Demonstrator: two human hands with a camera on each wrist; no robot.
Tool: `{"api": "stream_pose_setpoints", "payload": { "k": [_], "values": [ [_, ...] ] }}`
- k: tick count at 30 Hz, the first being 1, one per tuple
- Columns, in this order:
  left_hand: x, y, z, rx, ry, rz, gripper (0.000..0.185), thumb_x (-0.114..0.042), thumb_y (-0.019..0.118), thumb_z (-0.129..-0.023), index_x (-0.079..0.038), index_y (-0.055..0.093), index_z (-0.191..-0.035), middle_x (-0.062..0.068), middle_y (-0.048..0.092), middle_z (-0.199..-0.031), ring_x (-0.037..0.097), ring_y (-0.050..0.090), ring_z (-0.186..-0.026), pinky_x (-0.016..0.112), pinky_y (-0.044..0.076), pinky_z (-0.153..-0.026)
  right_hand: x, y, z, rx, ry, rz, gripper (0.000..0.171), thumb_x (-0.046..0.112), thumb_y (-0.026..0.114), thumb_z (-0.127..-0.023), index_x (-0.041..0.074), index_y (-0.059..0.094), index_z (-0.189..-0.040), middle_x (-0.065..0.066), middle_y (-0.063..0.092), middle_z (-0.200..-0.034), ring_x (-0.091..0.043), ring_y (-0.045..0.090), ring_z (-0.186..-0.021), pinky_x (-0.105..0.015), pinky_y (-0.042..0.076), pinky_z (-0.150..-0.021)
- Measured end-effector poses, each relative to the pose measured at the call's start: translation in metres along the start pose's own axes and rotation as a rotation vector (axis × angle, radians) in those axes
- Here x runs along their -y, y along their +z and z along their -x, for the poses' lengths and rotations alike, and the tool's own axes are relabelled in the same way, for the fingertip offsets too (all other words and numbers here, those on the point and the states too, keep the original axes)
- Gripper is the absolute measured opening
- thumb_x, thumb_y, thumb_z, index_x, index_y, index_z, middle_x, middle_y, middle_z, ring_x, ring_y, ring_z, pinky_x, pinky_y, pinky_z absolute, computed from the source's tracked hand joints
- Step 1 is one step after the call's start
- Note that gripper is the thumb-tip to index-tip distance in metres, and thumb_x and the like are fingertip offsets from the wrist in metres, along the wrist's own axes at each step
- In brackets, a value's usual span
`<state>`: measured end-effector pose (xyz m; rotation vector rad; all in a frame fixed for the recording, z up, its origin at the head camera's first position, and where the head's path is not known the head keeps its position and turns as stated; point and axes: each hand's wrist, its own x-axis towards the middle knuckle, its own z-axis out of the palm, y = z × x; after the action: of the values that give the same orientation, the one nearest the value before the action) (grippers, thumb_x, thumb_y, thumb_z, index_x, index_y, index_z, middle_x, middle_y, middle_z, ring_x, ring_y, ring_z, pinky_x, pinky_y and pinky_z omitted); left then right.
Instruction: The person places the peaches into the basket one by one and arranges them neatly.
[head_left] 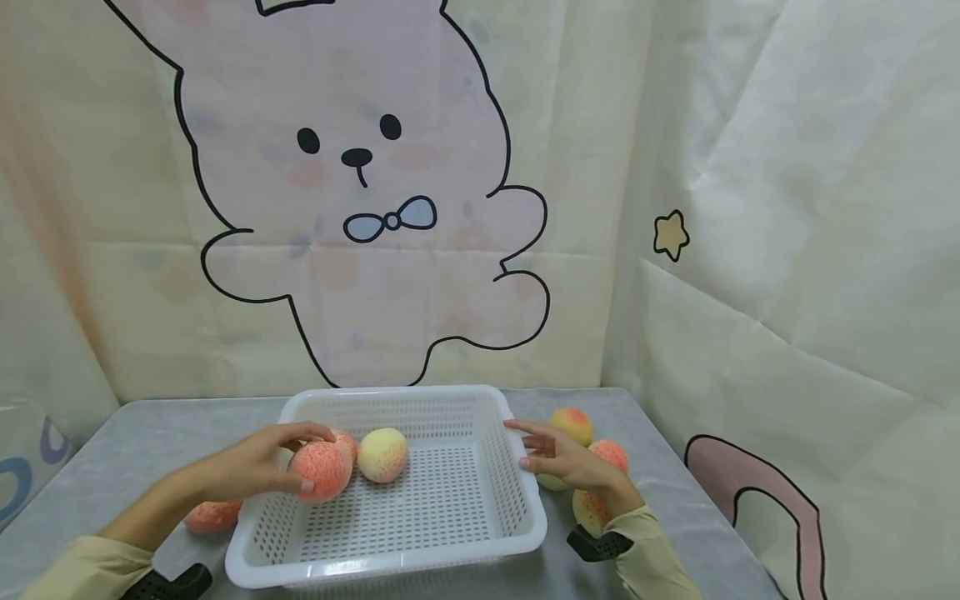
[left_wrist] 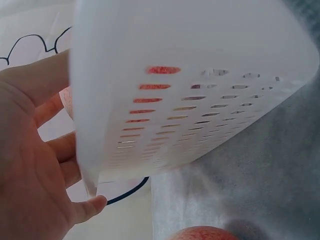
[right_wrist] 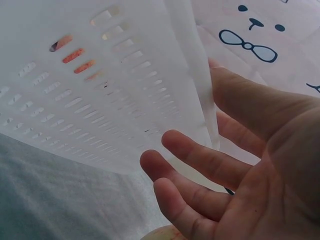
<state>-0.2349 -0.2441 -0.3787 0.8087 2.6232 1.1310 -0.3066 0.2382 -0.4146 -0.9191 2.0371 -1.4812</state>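
A white slotted basket (head_left: 390,563) stands on the grey table (head_left: 150,433). My left hand (head_left: 303,457) grips a pink-red peach (head_left: 324,472) over the basket's left side. Inside lie a pale yellow peach (head_left: 382,454) and another pink one (head_left: 347,442) behind the held one. My right hand (head_left: 525,443) hovers open by the basket's right rim, fingers relaxed, holding nothing. In the left wrist view my palm (left_wrist: 30,165) sits against the basket wall (left_wrist: 200,75). The right wrist view shows spread fingers (right_wrist: 200,165) beside the basket wall (right_wrist: 100,90).
Several peaches lie on the table right of the basket, under and behind my right hand (head_left: 572,423) (head_left: 609,454) (head_left: 588,510). One peach (head_left: 212,515) lies left of the basket under my left forearm. A rabbit-print curtain (head_left: 360,208) closes off the back and right.
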Motion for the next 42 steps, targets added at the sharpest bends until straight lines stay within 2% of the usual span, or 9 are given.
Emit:
{"api": "stream_pose_setpoints", "payload": {
  "k": [3,8,14,21,27,30,34,37,42],
  "values": [
    [-0.001,0.002,0.000,0.004,-0.022,-0.028,0.059,-0.024,0.082,-0.083,-0.013,0.058,-0.136,0.013,0.059,-0.138,0.033,0.052,-0.120,0.056,0.049,-0.090,0.000,-0.001,0.000,0.007,-0.008,-0.004,0.068,0.015,0.060,-0.102,0.002,0.025,-0.159,-0.035,0.047,-0.147,-0.018,0.068,-0.114,-0.039,0.057,-0.093],
    [-0.004,0.005,0.000,0.002,-0.043,-0.045,0.063,-0.022,0.084,-0.080,-0.013,0.058,-0.137,0.014,0.058,-0.141,0.034,0.051,-0.121,0.059,0.048,-0.091,0.000,-0.003,0.000,0.005,-0.014,0.000,0.068,0.014,0.059,-0.102,0.002,0.025,-0.160,-0.035,0.047,-0.147,-0.020,0.067,-0.115,-0.038,0.058,-0.092],
    [-0.004,0.006,0.000,0.023,-0.037,-0.034,0.062,-0.023,0.085,-0.079,-0.013,0.062,-0.135,0.012,0.061,-0.136,0.030,0.051,-0.116,0.056,0.048,-0.090,0.001,-0.002,0.001,0.004,-0.003,-0.002,0.068,0.014,0.060,-0.102,0.003,0.025,-0.159,-0.035,0.047,-0.148,-0.023,0.067,-0.115,-0.037,0.058,-0.092],
    [-0.004,0.004,0.002,0.082,-0.013,-0.030,0.059,-0.027,0.084,-0.079,-0.016,0.064,-0.133,0.008,0.062,-0.136,0.036,0.050,-0.126,0.066,0.044,-0.096,0.000,0.001,0.001,0.007,-0.013,-0.017,0.069,0.015,0.061,-0.102,0.002,0.025,-0.159,-0.036,0.046,-0.147,-0.020,0.067,-0.115,-0.038,0.058,-0.092],
    [-0.002,0.007,0.001,0.102,0.055,-0.148,0.058,-0.028,0.085,-0.076,-0.019,0.068,-0.130,0.001,0.066,-0.133,0.026,0.055,-0.126,0.051,0.048,-0.100,0.002,0.001,0.002,0.005,-0.009,-0.018,0.069,0.015,0.060,-0.102,0.001,0.024,-0.159,-0.037,0.045,-0.148,-0.026,0.066,-0.117,-0.039,0.058,-0.092],
    [0.000,0.011,0.002,0.073,0.018,-0.193,0.058,-0.030,0.087,-0.074,-0.022,0.068,-0.129,0.003,0.064,-0.132,0.032,0.053,-0.127,0.057,0.046,-0.101,0.002,0.001,0.001,-0.002,-0.002,-0.012,0.069,0.015,0.060,-0.102,0.002,0.025,-0.160,-0.036,0.044,-0.149,-0.030,0.064,-0.120,-0.038,0.058,-0.092],
    [0.000,0.015,0.003,0.037,-0.041,-0.230,0.053,-0.022,0.087,-0.075,-0.024,0.069,-0.125,0.002,0.065,-0.129,0.038,0.050,-0.126,0.066,0.042,-0.100,0.001,0.002,0.000,-0.002,0.003,-0.012,0.068,0.015,0.060,-0.102,0.003,0.025,-0.160,-0.034,0.044,-0.150,-0.027,0.064,-0.121,-0.037,0.057,-0.093],
    [0.000,0.017,0.003,0.025,-0.054,-0.256,0.050,-0.016,0.085,-0.076,-0.024,0.070,-0.123,-0.001,0.066,-0.126,0.037,0.050,-0.125,0.065,0.043,-0.100,0.000,0.002,0.000,0.006,-0.001,-0.021,0.068,0.013,0.060,-0.102,0.002,0.024,-0.160,-0.036,0.044,-0.149,-0.025,0.065,-0.118,-0.037,0.058,-0.092],
    [-0.002,0.017,0.002,0.018,-0.087,-0.253,0.048,-0.016,0.085,-0.078,-0.024,0.071,-0.122,-0.001,0.067,-0.126,0.038,0.050,-0.126,0.067,0.042,-0.101,0.000,0.001,0.000,0.010,-0.005,-0.024,0.069,0.012,0.060,-0.102,0.002,0.024,-0.160,-0.036,0.046,-0.148,-0.022,0.067,-0.115,-0.038,0.058,-0.092]
  ]
}}
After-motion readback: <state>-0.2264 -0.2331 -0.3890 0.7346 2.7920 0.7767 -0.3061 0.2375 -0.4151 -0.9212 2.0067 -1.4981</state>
